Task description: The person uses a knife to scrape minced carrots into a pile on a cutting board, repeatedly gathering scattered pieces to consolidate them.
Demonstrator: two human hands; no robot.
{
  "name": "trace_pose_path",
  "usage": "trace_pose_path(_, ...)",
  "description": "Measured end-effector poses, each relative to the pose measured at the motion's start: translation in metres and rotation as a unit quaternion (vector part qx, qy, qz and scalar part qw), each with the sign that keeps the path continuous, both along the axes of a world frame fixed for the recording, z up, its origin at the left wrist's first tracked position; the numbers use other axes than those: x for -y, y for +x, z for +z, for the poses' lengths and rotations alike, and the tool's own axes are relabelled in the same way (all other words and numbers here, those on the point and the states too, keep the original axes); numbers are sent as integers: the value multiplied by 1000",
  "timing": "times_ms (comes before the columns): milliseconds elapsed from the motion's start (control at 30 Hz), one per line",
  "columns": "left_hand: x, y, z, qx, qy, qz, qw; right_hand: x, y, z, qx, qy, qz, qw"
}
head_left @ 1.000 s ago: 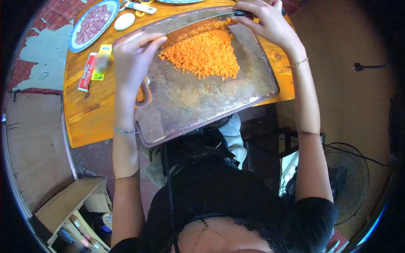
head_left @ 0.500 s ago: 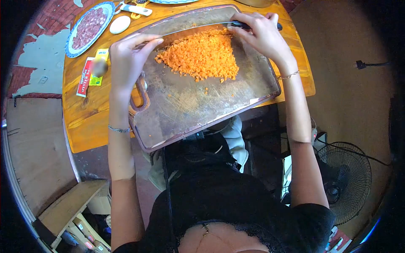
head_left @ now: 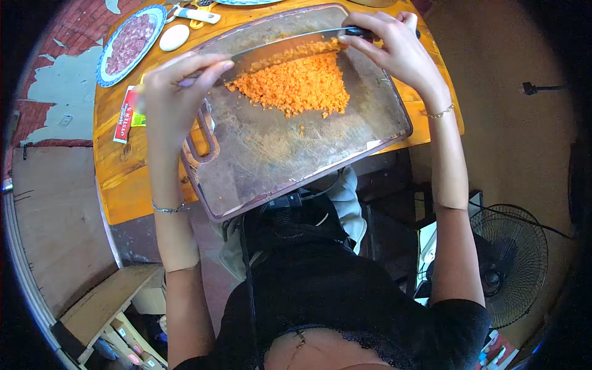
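My right hand point(head_left: 398, 52) clamps the black-handled steel knife point(head_left: 287, 44); my left hand point(head_left: 172, 92) pinches its tip. The blade runs left-right along the far edge of the minced orange carrot heap point(head_left: 296, 83) on the dark worn cutting board point(head_left: 277, 154).

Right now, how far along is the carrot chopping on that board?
Done: the carrot is already a fine orange pile on the cutting board. In hand: the right hand grips the knife by its handle and the left hand pinches the blade tip, with the blade at the pile's far edge. Left: probably a little more mincing, and a few stray bits lie apart from the pile.
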State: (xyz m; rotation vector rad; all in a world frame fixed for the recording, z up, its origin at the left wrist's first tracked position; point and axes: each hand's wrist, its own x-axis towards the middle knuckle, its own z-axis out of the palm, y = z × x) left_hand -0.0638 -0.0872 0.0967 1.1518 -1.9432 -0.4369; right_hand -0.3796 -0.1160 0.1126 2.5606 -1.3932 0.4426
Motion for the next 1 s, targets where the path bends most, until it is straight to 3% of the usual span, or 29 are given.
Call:
trace_pose_path(133,7,-5,-37,-69,60,17,996,-20,28,46,-30,123,-65,990)
trace_pose_path(267,9,-3,-50,-133,106,40,985,-16,24,37,-17,38,-26,999)
trace_pose_path(333,4,-7,-36,-39,74,56,995,0,1,-9,6,-29,14,999)
trace_pose_path(367,1,-9,-30,8,59,63,996,1,-2,-29,41,32,0,999)
trace_pose_path(400,2,-11,-28,8,56,55,997,-1,-5,-39,60,22,-1,998)
trace_pose_path(533,1,-6,-33,-1,53,37,998,-11,4,-23,24,1,-26,999)
trace_pose_path(633,-6,-11,-25,16,37,35,999,-7,0,-54,105,-41,32,993)
trace_pose_path(767,2,-10,-18,42,-31,13,999,-5,-3,-38,88,22,3,996)
trace_pose_path(1000,18,-6,-3,33,-135,24,990,14,0,-28,77,-22,5,997)
